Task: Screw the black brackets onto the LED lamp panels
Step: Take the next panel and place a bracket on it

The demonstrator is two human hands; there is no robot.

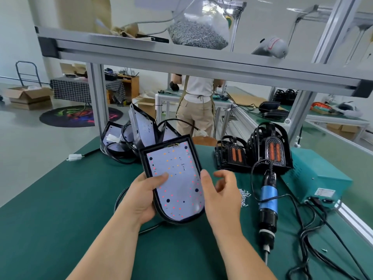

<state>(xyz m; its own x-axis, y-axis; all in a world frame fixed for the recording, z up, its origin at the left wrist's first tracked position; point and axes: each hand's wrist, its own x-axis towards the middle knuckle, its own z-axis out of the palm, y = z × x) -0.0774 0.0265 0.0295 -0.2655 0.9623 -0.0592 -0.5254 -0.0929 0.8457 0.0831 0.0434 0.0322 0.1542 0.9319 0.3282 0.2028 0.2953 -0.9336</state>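
Surface, head view: green worktop (60, 219) beneath an aluminium shelf frame (181, 57); a person (196, 110) stands at another bench behind.
Left arm: the forearm comes in from the bottom edge; the left hand (144, 196) grips the LED lamp panel (177, 178), thumb flat on its white face, fingers curled underneath.
Right arm: the forearm rises beside it; the right hand (220, 197) holds nothing, thumb straight up along the panel's right rim, fingers loosely bent and spread clear of it, blurred.
Panel: held tilted above the middle of the worktop, rounded end toward the wearer.
Brackets: black brackets (270, 146) stacked at the far right, just behind the electric screwdriver (267, 201) lying on the mat.
Screws: loose screws (244, 197) between the right hand and the screwdriver.
Spares: more panels (139, 130) piled at the far left.
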